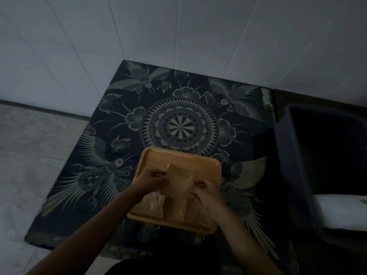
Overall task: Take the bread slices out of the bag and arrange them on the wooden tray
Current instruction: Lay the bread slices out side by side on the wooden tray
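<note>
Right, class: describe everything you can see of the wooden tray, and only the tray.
The wooden tray is a light, honey-coloured rectangle with rounded corners and a low raised rim. It lies flat on the dark patterned cloth, turned slightly askew. Its far part is bare. The bread bag and a slice cover its near part, where the left hand and right hand work above it. The dim light hides the grain.

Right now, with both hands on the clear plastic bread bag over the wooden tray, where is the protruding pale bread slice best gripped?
Grip the pale bread slice by its exposed far end, coming from above the wooden tray; only that end seems clear of the clear plastic bag. The left hand and right hand flank it.
</note>
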Demonstrator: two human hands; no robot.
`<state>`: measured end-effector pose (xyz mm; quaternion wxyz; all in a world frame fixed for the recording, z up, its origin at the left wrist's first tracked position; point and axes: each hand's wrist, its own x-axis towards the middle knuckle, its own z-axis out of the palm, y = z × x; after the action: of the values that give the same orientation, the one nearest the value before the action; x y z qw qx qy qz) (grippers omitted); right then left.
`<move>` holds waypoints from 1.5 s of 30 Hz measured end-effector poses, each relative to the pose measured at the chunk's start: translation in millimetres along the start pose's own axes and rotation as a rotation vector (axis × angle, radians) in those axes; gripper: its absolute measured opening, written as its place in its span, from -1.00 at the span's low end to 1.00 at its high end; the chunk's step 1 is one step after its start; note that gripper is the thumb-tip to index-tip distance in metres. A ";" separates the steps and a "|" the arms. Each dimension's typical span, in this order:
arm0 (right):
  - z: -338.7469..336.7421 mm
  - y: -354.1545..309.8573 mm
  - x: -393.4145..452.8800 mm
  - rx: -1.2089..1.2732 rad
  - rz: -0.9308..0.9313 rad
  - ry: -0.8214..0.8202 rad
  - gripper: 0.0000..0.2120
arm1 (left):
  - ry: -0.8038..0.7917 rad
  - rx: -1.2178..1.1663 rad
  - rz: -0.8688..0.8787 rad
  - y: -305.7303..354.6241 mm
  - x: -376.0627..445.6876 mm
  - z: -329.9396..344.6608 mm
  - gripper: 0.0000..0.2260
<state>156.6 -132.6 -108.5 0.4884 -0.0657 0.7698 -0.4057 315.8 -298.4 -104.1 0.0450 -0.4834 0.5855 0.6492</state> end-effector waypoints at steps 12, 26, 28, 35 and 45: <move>75.2 -38.5 53.7 -0.074 -0.047 -0.010 -0.81 | 0.117 0.078 -0.010 3.0 46.4 -77.7 -0.87; 93.0 -26.6 76.1 -0.375 -0.133 0.082 -0.72 | 0.206 0.417 0.108 -2.0 65.5 -87.7 -0.87; 94.5 -25.7 75.2 -0.408 -0.154 0.095 -0.60 | 0.231 0.458 0.123 -2.0 65.4 -86.4 -0.87; 95.8 -25.8 76.0 -0.439 -0.180 0.084 -0.49 | 0.259 0.494 0.173 -4.5 68.8 -84.7 -0.87; 90.1 -31.4 71.3 -0.462 -0.173 0.029 -0.46 | 0.255 0.515 0.217 -7.3 63.2 -84.3 -0.84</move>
<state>183.3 -239.4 -154.1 0.4128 -0.2356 0.8404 -0.2603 335.4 -396.0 -139.4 0.0223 -0.4683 0.7799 0.4147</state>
